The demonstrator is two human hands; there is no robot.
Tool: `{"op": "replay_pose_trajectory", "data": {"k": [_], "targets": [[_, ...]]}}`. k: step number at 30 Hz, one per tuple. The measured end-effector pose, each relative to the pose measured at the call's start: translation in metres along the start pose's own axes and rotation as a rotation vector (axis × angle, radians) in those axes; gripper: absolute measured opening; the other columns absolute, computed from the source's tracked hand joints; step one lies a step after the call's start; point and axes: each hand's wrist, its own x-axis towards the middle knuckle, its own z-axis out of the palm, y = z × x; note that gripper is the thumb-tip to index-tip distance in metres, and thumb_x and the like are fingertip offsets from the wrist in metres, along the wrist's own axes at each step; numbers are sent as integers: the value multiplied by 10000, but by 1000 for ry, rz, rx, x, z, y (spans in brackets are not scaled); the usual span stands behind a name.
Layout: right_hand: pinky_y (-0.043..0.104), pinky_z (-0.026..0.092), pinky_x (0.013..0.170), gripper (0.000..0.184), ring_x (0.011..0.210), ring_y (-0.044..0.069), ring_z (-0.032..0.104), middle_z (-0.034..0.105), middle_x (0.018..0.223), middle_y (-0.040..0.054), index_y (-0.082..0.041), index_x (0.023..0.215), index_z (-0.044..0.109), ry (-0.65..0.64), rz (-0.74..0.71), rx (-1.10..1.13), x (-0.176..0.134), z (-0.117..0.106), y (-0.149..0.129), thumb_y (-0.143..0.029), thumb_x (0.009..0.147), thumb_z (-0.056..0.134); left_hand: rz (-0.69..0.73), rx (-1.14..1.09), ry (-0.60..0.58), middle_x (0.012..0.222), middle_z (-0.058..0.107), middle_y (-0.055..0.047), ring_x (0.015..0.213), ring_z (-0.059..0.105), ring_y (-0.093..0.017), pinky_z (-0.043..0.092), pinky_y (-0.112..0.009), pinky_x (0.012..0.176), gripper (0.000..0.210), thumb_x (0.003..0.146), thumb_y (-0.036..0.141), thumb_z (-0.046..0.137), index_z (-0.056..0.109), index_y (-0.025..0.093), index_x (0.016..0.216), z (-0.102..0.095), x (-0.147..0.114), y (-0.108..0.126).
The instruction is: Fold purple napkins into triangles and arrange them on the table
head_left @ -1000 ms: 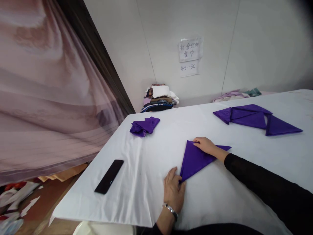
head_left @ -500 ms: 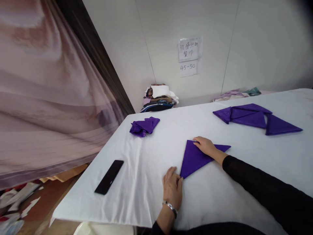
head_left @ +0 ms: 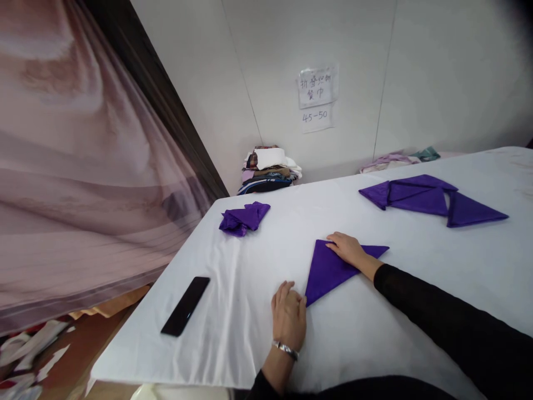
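As the right hand [head_left: 345, 249] rested bent fingers on the triangular purple napkin [head_left: 327, 272], its long edge ran rightward from the left hand [head_left: 289, 316], fingertips at the near corner, both grips unclear.

Counted two bare hands: one left hand [head_left: 289, 315] at a near corner, one right hand [head_left: 347, 248] along a far edge. Found one folded purple cloth [head_left: 325, 272] at the grip. Logged one crumpled purple bundle [head_left: 246, 218] beyond and left of the grip; cannot tell how many cloths within. Noted at least three folded purple pieces [head_left: 420, 203] beyond and right, overlapping. Recorded one black phone [head_left: 186, 306] left of the grip, plus two paper notes [head_left: 315, 91] and two fabric heaps [head_left: 271, 171] farthest beyond it.
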Motion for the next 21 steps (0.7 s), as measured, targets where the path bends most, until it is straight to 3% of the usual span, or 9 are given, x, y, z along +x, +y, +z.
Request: {"op": "replay_pose_trajectory", "data": {"k": [3, 5, 8, 12, 16, 21], "targets": [[282, 419, 718, 266, 874, 200, 570, 609, 959, 64, -206, 1041, 579, 7, -11, -7, 0, 1, -1, -344, 896, 404, 100, 8, 13, 1223, 543, -98, 1219, 392, -263, 232, -493, 1028, 160, 815, 219, 469, 610, 228, 890, 6, 25, 24], [282, 416, 719, 259, 865, 200, 568, 608, 947, 68, -199, 1042, 579, 19, -8, -14, 0, 1, -1, -334, 889, 418, 187, -5, -33, 1268, 513, -105, 1240, 372, -262, 180, -492, 1055, 240, 826, 220, 446, 594, 225, 1015, 23, 46, 41], [285, 413, 720, 258, 867, 204, 563, 603, 944, 81, -177, 1059, 575, 43, -14, -6, 0, 1, -1, -299, 881, 433, 256, 27, -142, 1338, 442, -134, 1282, 314, -272, 134, -487, 1078, 377, 805, 217, 466, 521, 180, 1176, 58, 74, 56], [296, 410, 755, 254, 901, 204, 545, 598, 960, 93, -160, 1059, 583, 86, -36, 37, 2, 1, 0, -262, 875, 439, 193, 321, -355, 1426, 298, -150, 1333, 196, -265, 115, -477, 1089, 556, 840, 365, 400, 353, 98, 1325, 93, 94, 51], [296, 400, 821, 250, 952, 182, 523, 593, 1023, 73, -180, 1071, 577, 111, -36, 47, 3, 1, -1, -244, 880, 428, 178, 531, -439, 1468, 198, -110, 1354, 110, -230, 115, -448, 1099, 635, 878, 463, 213, 233, 75, 1380, 99, 96, 42], [339, 397, 842, 276, 969, 191, 512, 594, 1059, 77, -184, 1078, 569, 190, -150, 127, -5, -6, 7, -302, 902, 392, 181, 579, -428, 1470, 192, -93, 1354, 112, -228, 123, -442, 1098, 634, 876, 462, 201, 238, 81, 1382, 99, 96, 40]]}}
